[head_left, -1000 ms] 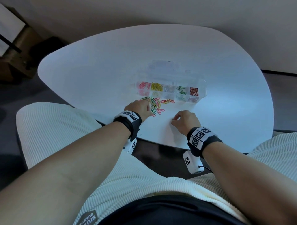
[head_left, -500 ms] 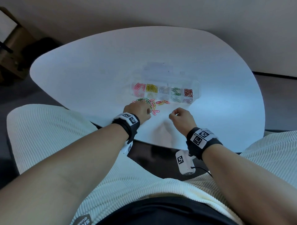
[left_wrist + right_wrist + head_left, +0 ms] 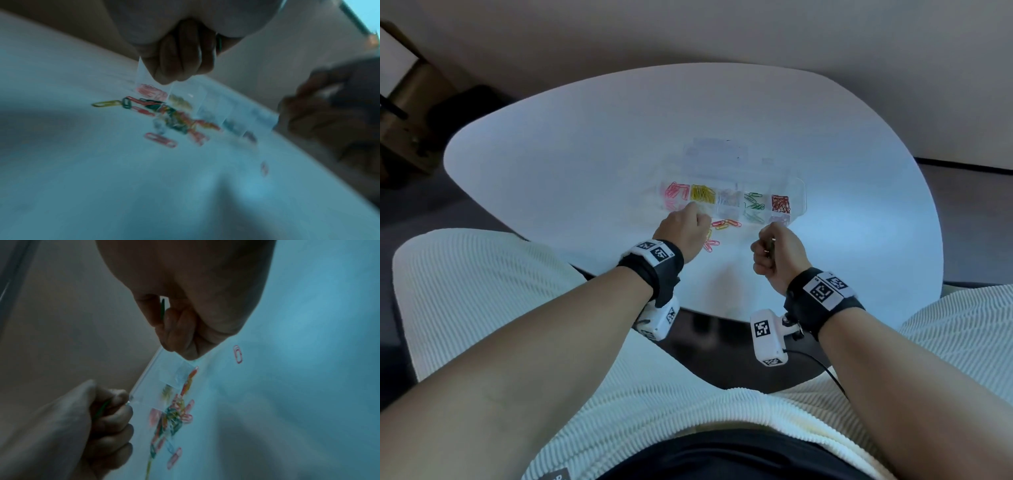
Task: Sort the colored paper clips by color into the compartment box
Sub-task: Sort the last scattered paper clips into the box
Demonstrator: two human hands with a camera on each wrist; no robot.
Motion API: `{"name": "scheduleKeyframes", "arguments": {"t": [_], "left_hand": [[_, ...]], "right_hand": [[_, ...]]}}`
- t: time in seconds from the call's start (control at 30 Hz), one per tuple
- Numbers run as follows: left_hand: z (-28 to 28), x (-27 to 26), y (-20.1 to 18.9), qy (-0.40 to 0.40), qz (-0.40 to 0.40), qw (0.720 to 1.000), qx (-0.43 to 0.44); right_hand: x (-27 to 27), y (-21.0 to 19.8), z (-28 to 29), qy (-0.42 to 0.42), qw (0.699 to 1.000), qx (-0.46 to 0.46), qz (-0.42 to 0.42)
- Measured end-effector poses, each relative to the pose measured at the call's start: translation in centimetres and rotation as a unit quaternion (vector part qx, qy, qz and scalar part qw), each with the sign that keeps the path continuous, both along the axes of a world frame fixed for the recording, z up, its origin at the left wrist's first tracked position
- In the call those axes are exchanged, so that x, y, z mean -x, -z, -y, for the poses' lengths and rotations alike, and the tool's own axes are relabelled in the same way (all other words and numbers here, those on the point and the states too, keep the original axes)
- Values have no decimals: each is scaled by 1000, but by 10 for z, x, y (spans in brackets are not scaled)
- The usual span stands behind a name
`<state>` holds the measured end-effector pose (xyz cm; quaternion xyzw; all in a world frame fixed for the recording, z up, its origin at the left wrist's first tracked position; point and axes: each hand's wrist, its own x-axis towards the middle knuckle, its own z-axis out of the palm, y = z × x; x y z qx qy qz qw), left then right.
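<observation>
A clear compartment box (image 3: pixel 796 202) lies on the white table (image 3: pixel 585 154), holding pink, yellow, pale, green and red clips in separate cells. Loose mixed clips (image 3: pixel 726 224) lie just in front of it, partly hidden by my left hand (image 3: pixel 688 219). That hand hovers at the box's near left corner, fingers curled round a green clip (image 3: pixel 218 43). My right hand (image 3: pixel 767 243) is raised in front of the box's right end, fist curled, pinching another green clip (image 3: pixel 162 308). In the left wrist view the pile (image 3: pixel 164 113) lies under the fingers.
One pink clip (image 3: pixel 238 354) lies alone on the table, apart from the pile. The table's near edge (image 3: pixel 722 318) runs just behind both wrists, with my lap below. A dark shelf unit (image 3: pixel 400 113) stands on the floor at far left.
Both hands have lifted off the table. The left hand moved from the pile toward the box's left end. The right hand rose and came closer to the box's right end.
</observation>
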<state>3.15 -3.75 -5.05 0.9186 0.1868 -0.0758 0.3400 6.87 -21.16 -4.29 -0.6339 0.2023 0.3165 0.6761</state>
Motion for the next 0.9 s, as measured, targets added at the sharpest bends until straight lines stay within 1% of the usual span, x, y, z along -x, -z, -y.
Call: {"name": "scheduleKeyframes", "arguments": {"t": [0.07,0.1,0.17,0.2,0.23,0.27,0.33,0.4,0.5,0.57,0.7,0.83,0.9], "left_hand": [[3,-9,-8,-66,19,989,127],[4,-13,-12,-96,22,975,202],[8,-19,-24,-141,7,928,346],[9,-22,-29,-151,-3,907,393],[10,-26,-33,-152,-10,894,422],[12,-29,-36,-147,-11,888,435],[16,-35,-41,-144,-5,888,437],[20,-42,-42,-159,-9,886,436],[30,-52,-43,-186,-31,872,452],[35,-60,-46,-207,-46,860,464],[39,-77,-48,-233,-49,855,462],[43,-93,-55,-245,-30,824,509],[47,-101,-55,-235,-28,820,522]], "right_hand": [[-7,-7,0,25,999,-49,-6],[-11,-11,1,36,997,-70,-9],[-21,-16,0,63,993,-100,-7],[-26,-19,-1,78,991,-108,-1],[-31,-20,-2,92,990,-108,6],[-36,-22,-4,103,989,-103,15],[-43,-26,-10,122,989,-84,25],[-49,-31,-16,134,988,-73,21],[-59,-39,-23,141,986,-91,10],[-66,-42,-25,127,987,-98,-8],[-73,-45,-17,70,992,-92,-51],[-71,-50,-6,74,992,-104,-24],[-70,-50,2,93,990,-108,-4]]}}
